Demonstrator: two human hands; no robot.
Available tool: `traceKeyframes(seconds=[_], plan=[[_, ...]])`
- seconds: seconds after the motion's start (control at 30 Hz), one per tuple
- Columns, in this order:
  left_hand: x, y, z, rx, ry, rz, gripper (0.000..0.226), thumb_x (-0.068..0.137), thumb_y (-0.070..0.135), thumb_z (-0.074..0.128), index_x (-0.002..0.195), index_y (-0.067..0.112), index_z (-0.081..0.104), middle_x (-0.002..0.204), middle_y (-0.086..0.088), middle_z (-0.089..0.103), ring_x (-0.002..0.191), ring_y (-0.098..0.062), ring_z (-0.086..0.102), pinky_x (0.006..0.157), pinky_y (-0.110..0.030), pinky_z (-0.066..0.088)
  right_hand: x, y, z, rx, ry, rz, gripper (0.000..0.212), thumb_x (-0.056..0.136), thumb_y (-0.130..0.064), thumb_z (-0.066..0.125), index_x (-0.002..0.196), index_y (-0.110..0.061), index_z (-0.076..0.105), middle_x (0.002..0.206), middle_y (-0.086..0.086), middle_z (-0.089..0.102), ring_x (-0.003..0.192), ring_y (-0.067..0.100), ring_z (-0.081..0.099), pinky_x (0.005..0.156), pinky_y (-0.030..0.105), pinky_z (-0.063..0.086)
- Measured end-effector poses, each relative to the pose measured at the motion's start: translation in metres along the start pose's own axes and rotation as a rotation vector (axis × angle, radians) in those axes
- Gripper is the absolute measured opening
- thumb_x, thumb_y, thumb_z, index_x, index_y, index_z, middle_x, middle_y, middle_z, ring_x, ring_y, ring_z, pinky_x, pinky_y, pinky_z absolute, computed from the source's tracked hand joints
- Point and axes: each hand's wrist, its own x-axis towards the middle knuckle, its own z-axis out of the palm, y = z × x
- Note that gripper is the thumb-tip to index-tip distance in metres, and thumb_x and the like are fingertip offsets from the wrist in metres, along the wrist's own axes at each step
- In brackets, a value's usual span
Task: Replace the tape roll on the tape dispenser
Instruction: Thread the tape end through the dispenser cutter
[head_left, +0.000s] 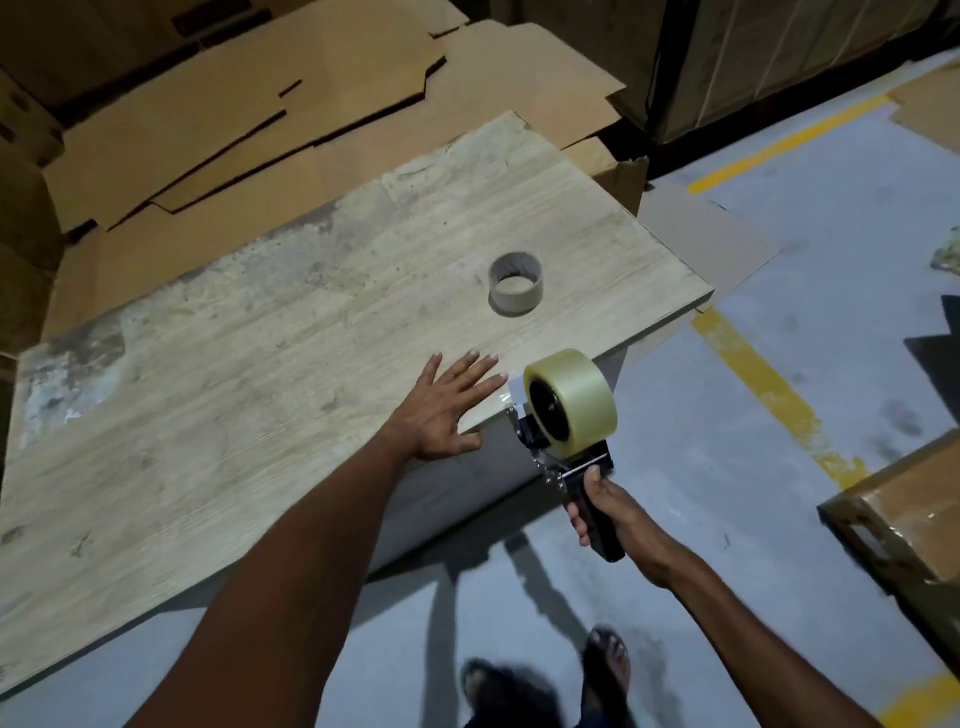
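Just beside the left fingers, right hand grips tape dispenser.

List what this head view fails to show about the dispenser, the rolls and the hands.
All in the head view:
- Whether the clear glossy tape roll is threaded through the black hand-held tape dispenser: too small, partly behind the roll.
- Its handle: mostly covered by the gripping right hand.
- Any tape left on the grey-brown cardboard ring: too small.
- The left hand palm: flat against the pale wooden tabletop.
- The sandalled feet: blurred, cut by the bottom edge.
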Motion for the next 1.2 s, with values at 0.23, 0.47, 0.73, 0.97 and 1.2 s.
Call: traceKeyframes(seconds=[0.23,0.47,0.73,0.97,1.2], plan=[[-0.002,0.004,0.001,0.003,0.009,-0.095,0.103,0.082,0.068,0.056,0.164,0.044,0.000,0.175,0.009,-0.008,0.161,-0.017,-0.011,0.117,-0.078,-0.005,-0.009,-0.004,0.012,-0.075,0.167,-0.064,0.093,0.064,-0.098,0.050,0.090,-0.009,0.058,0.072,0.009,0.062,0.059,0.021,0.051,0.057,0.031,0.040],[-0.002,0.005,0.003,-0.016,0.021,-0.128,0.101,0.079,0.074,0.055,0.162,0.052,0.000,0.176,0.009,-0.007,0.162,-0.020,-0.011,0.114,-0.080,-0.008,-0.016,0.021,0.023,-0.284,0.341,-0.226,0.083,0.078,-0.092,0.037,0.074,-0.010,0.051,0.060,-0.001,0.054,0.052,0.017,0.046,0.053,0.034,0.039],[-0.004,0.007,0.001,-0.026,0.038,-0.131,0.100,0.080,0.073,0.057,0.164,0.050,0.007,0.176,0.010,-0.007,0.162,-0.018,-0.012,0.116,-0.079,-0.008,-0.018,0.041,0.018,-0.257,0.342,-0.231,0.085,0.080,-0.089,0.036,0.077,-0.005,0.050,0.062,0.003,0.053,0.053,0.019,0.044,0.053,0.035,0.038],[-0.004,0.008,-0.002,-0.011,0.024,-0.144,0.105,0.076,0.066,0.062,0.164,0.049,0.007,0.176,0.011,-0.007,0.161,-0.016,-0.013,0.118,-0.077,-0.006,0.020,0.057,0.016,-0.336,0.395,-0.282,0.087,0.085,-0.090,0.034,0.081,-0.005,0.053,0.068,0.015,0.057,0.059,0.023,0.050,0.060,0.042,0.041],[-0.005,0.010,-0.002,-0.022,0.047,-0.139,0.108,0.071,0.062,0.064,0.165,0.046,0.011,0.176,0.009,-0.004,0.162,-0.015,-0.011,0.118,-0.077,-0.006,0.043,0.078,0.024,-0.135,0.432,-0.070,0.071,0.090,-0.082,0.037,0.069,-0.016,0.054,0.059,0.002,0.058,0.048,0.018,0.048,0.050,0.031,0.038]])
